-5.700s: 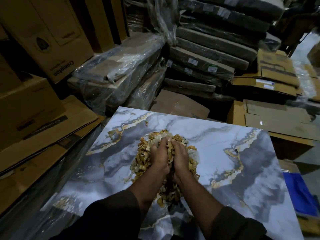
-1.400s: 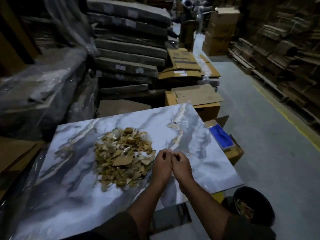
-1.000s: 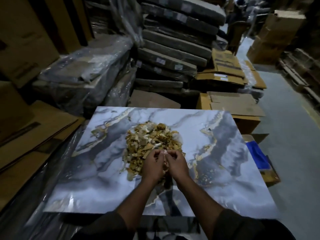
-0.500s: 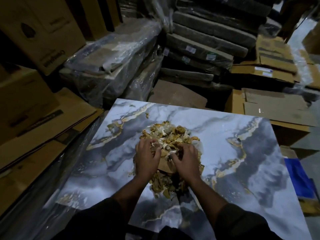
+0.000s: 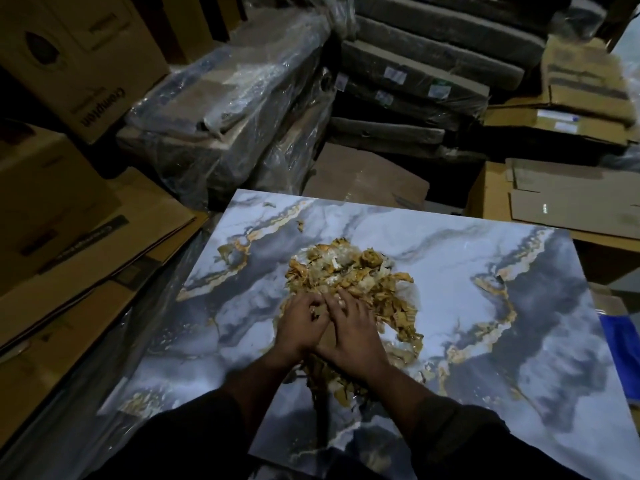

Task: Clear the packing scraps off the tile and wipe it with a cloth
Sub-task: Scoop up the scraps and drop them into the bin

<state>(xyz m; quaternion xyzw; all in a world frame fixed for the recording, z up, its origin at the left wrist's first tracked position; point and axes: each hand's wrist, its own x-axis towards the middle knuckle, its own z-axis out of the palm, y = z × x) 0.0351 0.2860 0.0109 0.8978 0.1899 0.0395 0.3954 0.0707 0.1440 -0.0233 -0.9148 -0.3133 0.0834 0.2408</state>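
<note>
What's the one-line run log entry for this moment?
stage: gathering scraps | left hand: on scrap pile | right hand: on scrap pile | tile: not cleared | wiping: not started

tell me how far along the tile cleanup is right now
Early stage. Done: the scraps sit mostly gathered in one heap mid-tile, though a stray bit lies apart near the far edge. In hand: the left hand and right hand press into the heap's near side, apparently scooping. Left: the heap must still leave the tile, and wiping hasn't begun; something blue, maybe the cloth, lies beyond its right edge.
</note>
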